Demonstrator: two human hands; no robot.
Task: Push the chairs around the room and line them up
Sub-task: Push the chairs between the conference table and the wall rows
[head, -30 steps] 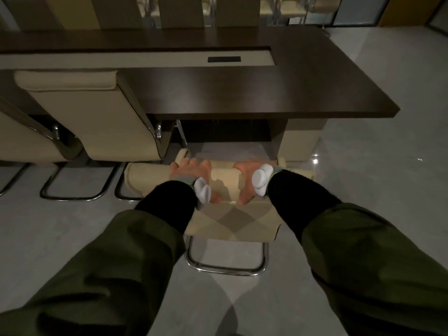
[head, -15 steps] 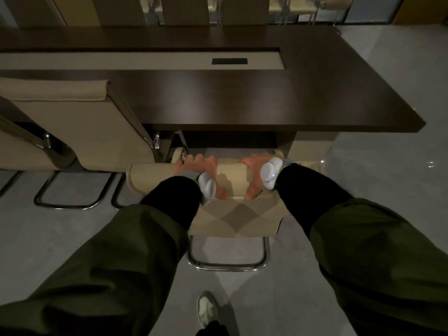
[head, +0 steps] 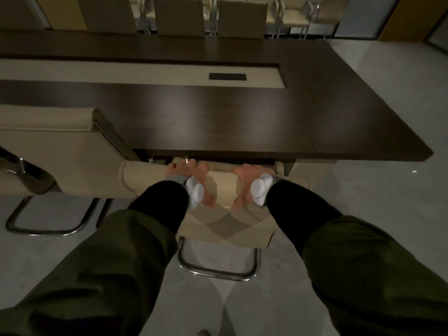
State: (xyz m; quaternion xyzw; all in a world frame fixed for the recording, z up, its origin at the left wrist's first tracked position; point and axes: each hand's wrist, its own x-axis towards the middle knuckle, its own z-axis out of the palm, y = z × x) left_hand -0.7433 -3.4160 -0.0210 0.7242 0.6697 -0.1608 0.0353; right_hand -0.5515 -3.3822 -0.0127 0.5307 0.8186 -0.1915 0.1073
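Note:
A beige chair point(head: 224, 229) with a chrome sled base stands right in front of me, its top edge close under the rim of the dark wooden table point(head: 242, 117). My left hand point(head: 188, 172) and my right hand point(head: 247, 178) both grip the padded top of its backrest, side by side. A second beige chair point(head: 60, 154) stands just to the left at the same table edge. The seat of the held chair is hidden under the table.
Several more beige chairs point(head: 179, 16) line the table's far side. A further chair point(head: 14, 175) shows at the left edge. The table's right corner point(head: 421, 154) juts over the grey floor point(head: 388, 190). A black socket plate point(head: 228, 76) sits in the table's pale centre strip.
The chair has slid forward toward the table with both hands on it, and its backrest top now lies almost under the table edge. I have stepped closer.

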